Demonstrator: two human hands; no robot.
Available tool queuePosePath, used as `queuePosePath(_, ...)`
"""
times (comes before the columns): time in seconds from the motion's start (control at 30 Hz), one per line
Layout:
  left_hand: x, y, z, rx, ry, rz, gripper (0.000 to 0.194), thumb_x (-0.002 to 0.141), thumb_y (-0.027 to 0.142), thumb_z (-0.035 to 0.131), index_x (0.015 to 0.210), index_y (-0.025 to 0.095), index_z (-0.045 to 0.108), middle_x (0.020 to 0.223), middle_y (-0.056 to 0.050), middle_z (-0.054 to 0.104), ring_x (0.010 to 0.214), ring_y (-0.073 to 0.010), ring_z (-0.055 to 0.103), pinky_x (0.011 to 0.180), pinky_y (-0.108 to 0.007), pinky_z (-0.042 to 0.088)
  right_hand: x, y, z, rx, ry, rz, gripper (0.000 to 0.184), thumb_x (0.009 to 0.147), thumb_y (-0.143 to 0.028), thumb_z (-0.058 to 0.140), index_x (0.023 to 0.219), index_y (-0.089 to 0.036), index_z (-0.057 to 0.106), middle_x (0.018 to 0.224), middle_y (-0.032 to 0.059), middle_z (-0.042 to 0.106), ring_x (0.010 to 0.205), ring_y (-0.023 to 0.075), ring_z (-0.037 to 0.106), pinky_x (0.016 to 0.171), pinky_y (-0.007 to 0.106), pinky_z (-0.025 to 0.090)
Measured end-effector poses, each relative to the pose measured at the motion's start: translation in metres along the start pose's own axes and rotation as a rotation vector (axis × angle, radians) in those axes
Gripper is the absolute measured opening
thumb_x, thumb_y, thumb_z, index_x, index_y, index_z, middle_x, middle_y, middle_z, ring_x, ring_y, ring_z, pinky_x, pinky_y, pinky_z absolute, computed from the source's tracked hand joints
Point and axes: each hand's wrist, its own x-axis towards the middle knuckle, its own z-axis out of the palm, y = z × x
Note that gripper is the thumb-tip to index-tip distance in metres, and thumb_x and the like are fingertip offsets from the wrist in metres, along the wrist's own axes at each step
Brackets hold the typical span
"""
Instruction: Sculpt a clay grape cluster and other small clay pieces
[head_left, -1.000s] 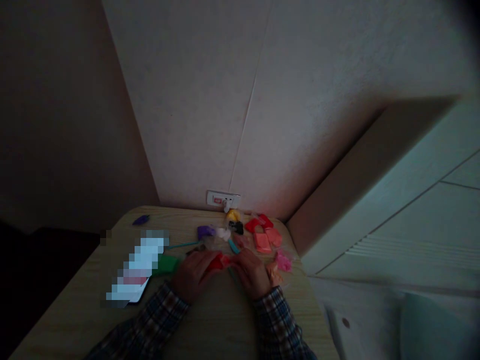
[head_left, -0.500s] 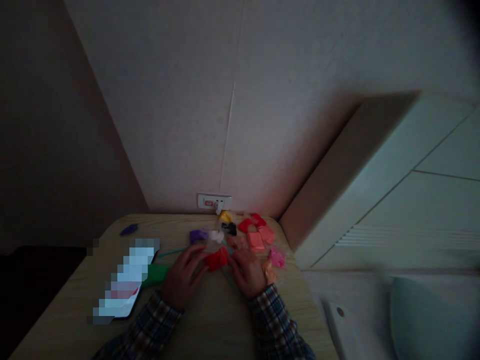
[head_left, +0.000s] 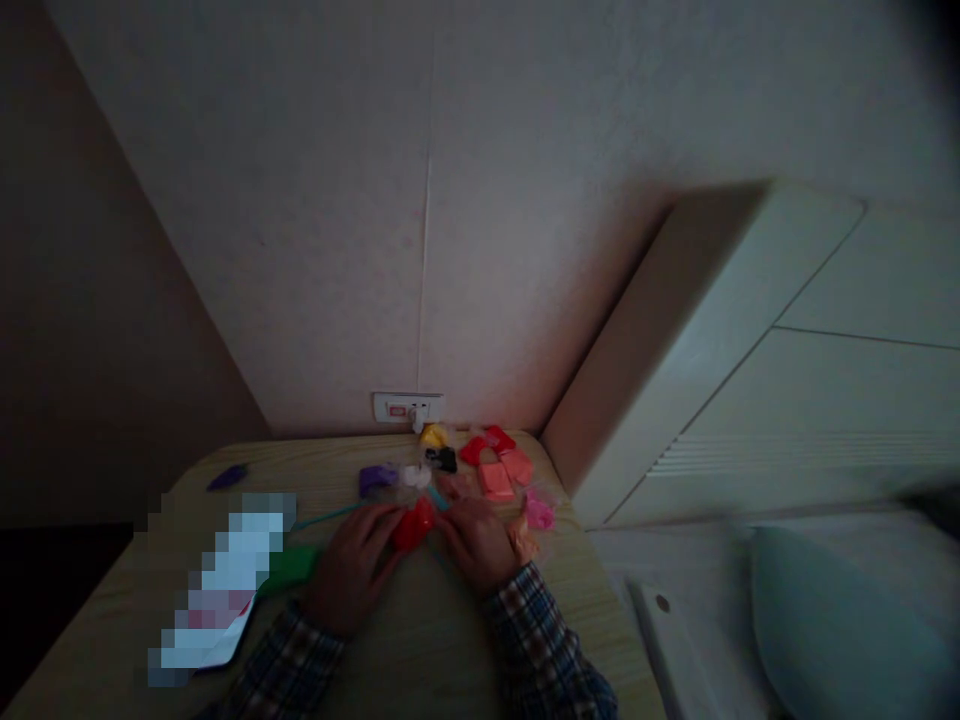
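My left hand (head_left: 351, 565) and my right hand (head_left: 476, 545) meet over a wooden table (head_left: 420, 660). Together they pinch a red lump of clay (head_left: 412, 523) between their fingertips, just above the tabletop. A teal stick (head_left: 326, 516) lies behind my left hand and a green piece (head_left: 289, 565) sits at its left. Both sleeves are plaid. The room is dim.
Packets of clay lie behind the hands: purple (head_left: 376, 478), white (head_left: 415, 475), black (head_left: 442, 459), yellow (head_left: 433, 434), red (head_left: 486, 443), orange (head_left: 504, 475), pink (head_left: 538, 512). A blurred sheet (head_left: 217, 580) lies at left, a purple bit (head_left: 226, 477) far left. A wall socket (head_left: 407, 407) and white cabinet (head_left: 750, 400) stand near.
The view has tilted up and shifted, so the table slid left and down in the picture. Both hands stay closed on the red clay and keep working it.
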Motion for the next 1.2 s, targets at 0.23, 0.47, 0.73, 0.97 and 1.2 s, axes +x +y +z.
queuePosePath(0.23,0.001,-0.001,0.003,0.051,-0.026,0.000,0.040,0.089,0.030,0.047,0.127,0.018,0.050,0.119,-0.012,0.059,0.108,-0.0273,0.055,0.092,-0.043,0.048,0.004,0.022,-0.022,-0.028,0.212,0.203,0.026,0.092,-0.024,0.038,0.092,-0.018,0.064,0.089,0.0084,0.066,0.087,0.0211,0.060,0.078,0.033,0.048)
queuePosePath(0.47,0.002,0.001,0.000,0.028,0.043,-0.027,0.042,0.089,0.032,0.047,0.129,0.020,0.048,0.117,-0.011,0.060,0.105,-0.0263,0.058,0.092,-0.042,0.049,0.039,0.033,-0.026,-0.135,0.265,0.370,0.032,0.088,-0.016,0.040,0.116,-0.016,0.055,0.108,0.0134,0.062,0.102,0.0244,0.055,0.087,0.038,0.043)
queuePosePath(0.73,0.002,0.003,-0.005,-0.024,0.094,-0.048,0.037,0.089,0.019,0.043,0.126,0.020,0.047,0.116,-0.011,0.057,0.104,-0.0234,0.058,0.092,-0.039,0.049,0.052,0.027,-0.005,-0.325,0.085,0.545,0.027,0.084,-0.015,0.046,0.107,-0.021,0.059,0.106,0.0128,0.062,0.098,0.0260,0.057,0.079,0.037,0.041)
queuePosePath(0.97,0.004,0.006,-0.011,-0.049,0.171,-0.047,0.031,0.090,0.017,0.043,0.120,0.019,0.050,0.110,-0.009,0.058,0.101,-0.0219,0.058,0.089,-0.036,0.051,0.045,0.033,-0.004,-0.340,0.082,0.545,0.021,0.088,-0.028,0.044,0.101,-0.017,0.057,0.106,0.0132,0.061,0.096,0.0257,0.058,0.082,0.039,0.039)
queuePosePath(1.2,0.004,0.004,-0.011,-0.099,0.196,-0.081,0.028,0.089,0.017,0.044,0.115,0.020,0.055,0.106,-0.008,0.061,0.098,-0.0219,0.059,0.088,-0.037,0.052,0.045,0.035,-0.001,-0.338,0.171,0.558,0.022,0.081,-0.021,0.051,0.100,-0.012,0.054,0.105,0.0175,0.060,0.103,0.0319,0.055,0.090,0.049,0.034)
